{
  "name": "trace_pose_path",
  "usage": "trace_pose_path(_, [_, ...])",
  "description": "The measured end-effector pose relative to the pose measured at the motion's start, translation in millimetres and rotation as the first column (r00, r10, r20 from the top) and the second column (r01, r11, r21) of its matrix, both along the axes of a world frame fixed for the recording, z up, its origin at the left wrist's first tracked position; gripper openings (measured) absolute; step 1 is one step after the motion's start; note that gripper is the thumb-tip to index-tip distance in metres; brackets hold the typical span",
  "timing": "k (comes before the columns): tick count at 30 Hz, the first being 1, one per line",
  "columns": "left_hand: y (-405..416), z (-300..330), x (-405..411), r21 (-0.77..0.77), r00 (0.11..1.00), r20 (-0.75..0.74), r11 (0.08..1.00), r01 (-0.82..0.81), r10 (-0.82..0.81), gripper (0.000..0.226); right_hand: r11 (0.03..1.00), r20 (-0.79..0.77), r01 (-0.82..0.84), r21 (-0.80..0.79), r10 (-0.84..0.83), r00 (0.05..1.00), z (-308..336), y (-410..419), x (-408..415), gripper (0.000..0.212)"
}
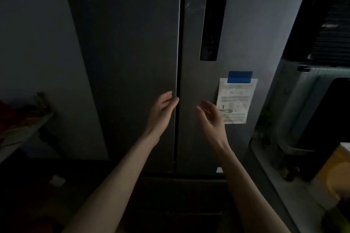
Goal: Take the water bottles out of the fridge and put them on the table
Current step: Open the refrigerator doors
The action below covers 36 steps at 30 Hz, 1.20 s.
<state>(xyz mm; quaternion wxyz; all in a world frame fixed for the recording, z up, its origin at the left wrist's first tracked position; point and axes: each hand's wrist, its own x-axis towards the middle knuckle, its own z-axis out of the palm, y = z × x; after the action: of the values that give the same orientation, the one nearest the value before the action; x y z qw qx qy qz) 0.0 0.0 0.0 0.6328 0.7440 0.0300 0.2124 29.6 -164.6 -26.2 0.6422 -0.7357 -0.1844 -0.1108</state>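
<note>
Fridge point(132, 43) doors closed beyond both hands

No text can be read. The sheet point(235, 101) taped to the right fridge point(244, 43) door carries print too small and blurred to make out. Markings on the dark panel point(213, 21) above it are too dim.

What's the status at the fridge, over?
Left hand open, fingertips at the door seam. Right hand open, off the right door. Fridge doors both closed, no bottles in sight. Nothing blocking the doors.
</note>
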Motion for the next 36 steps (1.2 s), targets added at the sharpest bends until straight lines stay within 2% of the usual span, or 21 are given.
trace_pose_path(6, [-18.1, -39.8, 23.8, -0.067, 0.992, -0.127, 0.997, -0.022, 0.013, 0.049, 0.997, -0.144, -0.076, 0.005, 0.076, 0.987, -47.2, -0.9, 27.1, 0.058])
trace_pose_path(12, [-26.2, -93.7, 39.7, -0.088, 0.965, -0.264, 0.996, -0.036, 0.012, 0.053, 0.999, -0.319, -0.05, -0.006, 0.045, 0.947, -120.5, 1.3, 41.2, 0.056])
trace_pose_path(17, [-30.0, -128.7, 45.9, -0.109, 0.947, -0.321, 0.994, -0.022, -0.014, 0.062, 0.994, -0.521, 0.051, 0.096, 0.007, 0.854, -172.6, 3.3, 43.8, 0.053])
trace_pose_path(21, [-36.5, -144.5, 51.0, -0.089, 0.957, -0.29, 0.996, -0.016, -0.011, 0.071, 0.972, -0.686, 0.118, 0.201, 0.054, 0.726, -210.6, 12.1, 51.0, 0.055])
trace_pose_path(27, [-43.1, -151.7, 67.2, -0.002, 0.964, -0.252, 0.997, -0.082, 0.079, 0.077, 0.856, -0.84, 0.316, 0.409, 0.218, 0.497, -257.1, 20.9, 68.0, 0.068])
trace_pose_path(32, [-37.7, -148.0, 76.2, -0.01, 0.964, -0.249, 0.995, -0.104, 0.098, 0.07, 0.717, -0.873, 0.514, 0.471, 0.296, 0.387, -284.9, 24.7, 86.0, 0.074])
trace_pose_path(36, [-29.9, -137.5, 78.1, -0.022, 0.956, -0.287, 0.997, -0.076, 0.067, 0.064, 0.585, -0.829, 0.589, 0.558, 0.423, 0.366, -288.8, 32.3, 95.0, 0.08])
